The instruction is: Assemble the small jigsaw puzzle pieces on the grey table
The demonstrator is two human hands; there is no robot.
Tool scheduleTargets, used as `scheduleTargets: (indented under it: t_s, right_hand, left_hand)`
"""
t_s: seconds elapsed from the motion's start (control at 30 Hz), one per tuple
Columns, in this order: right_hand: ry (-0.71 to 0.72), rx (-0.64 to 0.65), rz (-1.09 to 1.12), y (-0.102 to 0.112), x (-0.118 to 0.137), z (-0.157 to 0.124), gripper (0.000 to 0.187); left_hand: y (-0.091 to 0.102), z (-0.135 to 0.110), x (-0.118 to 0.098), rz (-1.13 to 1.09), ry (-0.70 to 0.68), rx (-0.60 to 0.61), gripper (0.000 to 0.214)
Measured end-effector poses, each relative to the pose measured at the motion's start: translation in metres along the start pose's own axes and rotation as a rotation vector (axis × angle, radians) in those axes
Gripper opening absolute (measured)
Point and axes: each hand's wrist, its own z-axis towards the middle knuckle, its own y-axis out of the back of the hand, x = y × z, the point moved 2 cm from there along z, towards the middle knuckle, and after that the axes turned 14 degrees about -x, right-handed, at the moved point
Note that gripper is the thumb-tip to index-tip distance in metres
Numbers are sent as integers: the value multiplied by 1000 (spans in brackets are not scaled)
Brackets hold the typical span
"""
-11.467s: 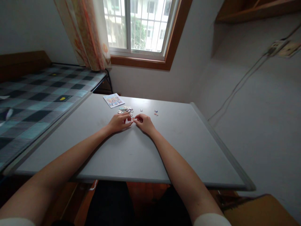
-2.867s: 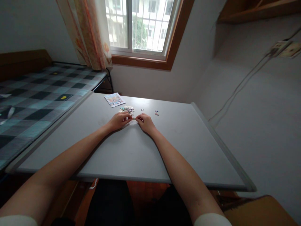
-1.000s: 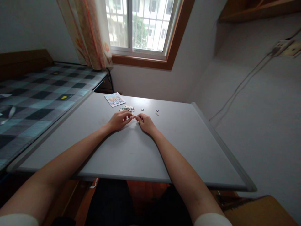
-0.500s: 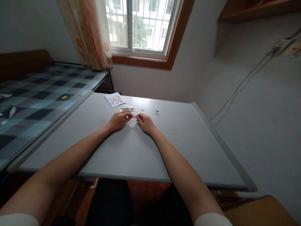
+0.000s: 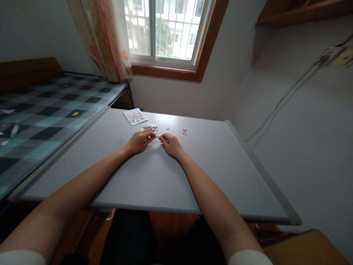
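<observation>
My left hand [image 5: 141, 140] and my right hand [image 5: 170, 142] meet fingertip to fingertip above the middle of the table. Between them they pinch a small jigsaw puzzle piece [image 5: 157, 137], seen nearly edge-on; whether it is one piece or two joined, I cannot tell. A heap of loose puzzle pieces [image 5: 149, 127] lies just beyond my left hand, partly hidden by its fingers. One single piece [image 5: 167, 128] rests behind my right hand, and a few more pieces [image 5: 184, 131] lie off to its right.
A square picture card [image 5: 135, 116] lies at the back left of the grey table [image 5: 220, 176]. A bed with a checked cover [image 5: 63, 114] stands along the left side. Ahead is a window with a curtain [image 5: 106, 40]. A cable [image 5: 281, 101] hangs on the right wall.
The held puzzle piece has tilted from showing its face to lying nearly edge-on between my fingertips. Both hands stay in almost the same place.
</observation>
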Motion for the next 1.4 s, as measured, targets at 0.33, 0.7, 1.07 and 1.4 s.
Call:
scheduleTargets:
  t_s: [0.33, 0.7, 1.07, 1.4]
  right_hand:
    - [-31, 23, -16, 2, 4, -1, 20]
    - [-46, 47, -30, 3, 5, -2, 19]
    - [-42, 43, -42, 4, 8, -2, 22]
    - [-29, 39, -32, 2, 4, -1, 21]
  left_hand:
    - [1, -1, -2, 1, -44, 8, 21]
    - [1, 1, -2, 47, -113, -19, 22]
    - [0, -1, 3, 87, -153, -28, 24]
    - [0, -1, 4, 81, -142, -29, 23]
